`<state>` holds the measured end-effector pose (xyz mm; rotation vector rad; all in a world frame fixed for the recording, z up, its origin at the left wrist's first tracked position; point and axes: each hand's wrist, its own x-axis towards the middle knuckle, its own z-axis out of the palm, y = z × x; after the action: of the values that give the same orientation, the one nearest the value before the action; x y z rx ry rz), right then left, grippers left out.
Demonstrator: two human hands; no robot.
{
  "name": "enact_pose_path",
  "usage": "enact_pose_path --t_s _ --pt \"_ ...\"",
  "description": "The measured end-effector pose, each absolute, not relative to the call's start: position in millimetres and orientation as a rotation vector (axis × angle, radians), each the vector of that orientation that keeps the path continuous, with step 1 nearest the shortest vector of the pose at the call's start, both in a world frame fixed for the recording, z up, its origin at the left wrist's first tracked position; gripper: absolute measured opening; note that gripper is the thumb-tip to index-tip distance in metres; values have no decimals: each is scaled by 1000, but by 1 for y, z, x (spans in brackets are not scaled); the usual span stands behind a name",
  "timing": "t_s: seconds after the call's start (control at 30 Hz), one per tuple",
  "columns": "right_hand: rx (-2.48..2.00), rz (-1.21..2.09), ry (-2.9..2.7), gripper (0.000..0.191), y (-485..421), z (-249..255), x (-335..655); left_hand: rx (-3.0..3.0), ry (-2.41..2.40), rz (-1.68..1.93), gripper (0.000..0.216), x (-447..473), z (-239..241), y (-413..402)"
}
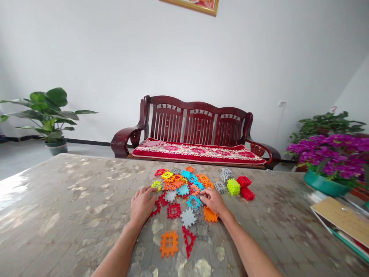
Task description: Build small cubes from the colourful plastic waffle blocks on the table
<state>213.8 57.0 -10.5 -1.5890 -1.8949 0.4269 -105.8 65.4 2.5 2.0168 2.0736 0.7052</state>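
Observation:
A heap of flat plastic interlocking tiles (175, 184) in several colours lies on the table in front of me. At its left edge is my left hand (142, 204), thumb and index finger apart, the fingertips by a yellow-green tile (156, 185) and a dark red tile (156, 209). My right hand (213, 201) is on the right side of the heap with curled fingers close to the thumb. Its fingertips are beside a blue tile (193, 202); what they hold, if anything, is hidden. Below that wrist lies an orange tile (210, 214).
Grey (226, 174), yellow-green (233, 187) and red stacks (244, 181) of tiles stand right of the heap. Nearer me lie an orange tile (169, 244) and a red triangular tile (188, 241). A flower pot (327, 182) and papers (341, 217) occupy the table's right side; a wooden bench (198, 125) stands beyond.

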Motion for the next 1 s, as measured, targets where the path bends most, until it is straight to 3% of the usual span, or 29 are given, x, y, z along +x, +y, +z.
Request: enact_pose_path --t_s 0.5,0.73,1.0 --pt "-1533 662 -1997 33 59 -5 228 2015 2079 721 36 -107 1 65" --pt "-1657 531 -1927 15 52 -4 245 2015 2068 691 36 -107 1 65" --pt "-1769 312 -1877 25 51 -5 264 2032 2082 683 35 -108 -3 67"
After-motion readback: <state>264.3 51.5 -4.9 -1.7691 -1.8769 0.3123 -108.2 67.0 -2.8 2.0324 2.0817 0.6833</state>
